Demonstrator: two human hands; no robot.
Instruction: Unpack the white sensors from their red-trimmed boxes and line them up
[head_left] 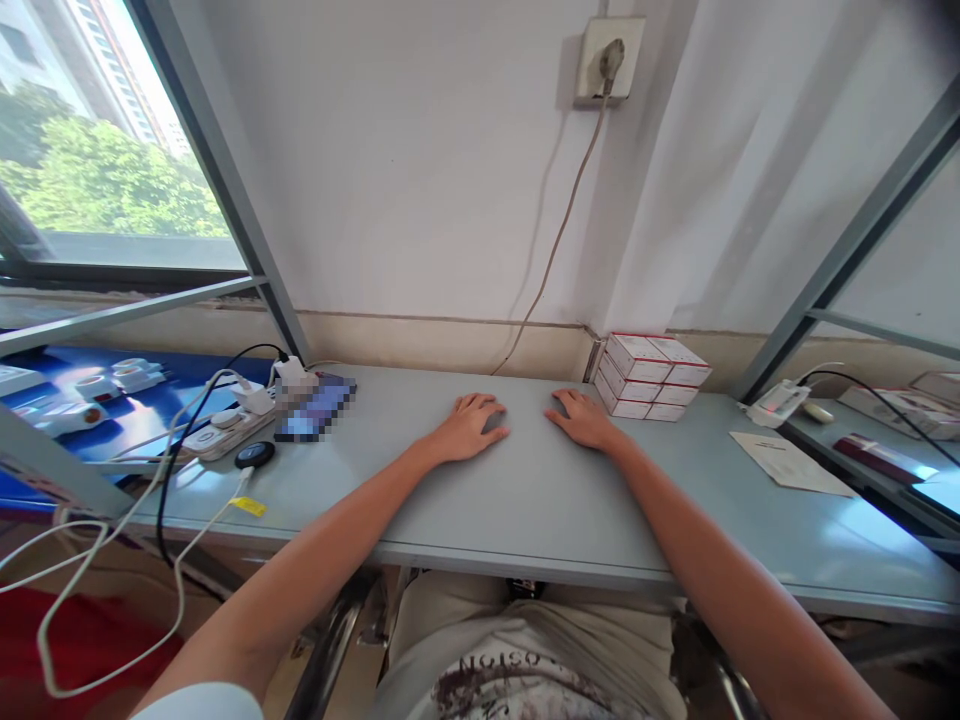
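Boxes (651, 376), stacked at one o'clock just beside the right hand (581, 418), looked light, stiff and probably easy to dent, best gripped by their side faces. That hand and the left hand (472, 428), towards eleven, lay palm-down and relaxed, grasping nothing. Grey desktop (525, 490) stretched between them; its front edge (525, 565) ran at six, the wall (450, 200) at twelve.

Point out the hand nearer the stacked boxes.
The right hand; it rests beside the box stack, while the left hand lies farther along the desk.
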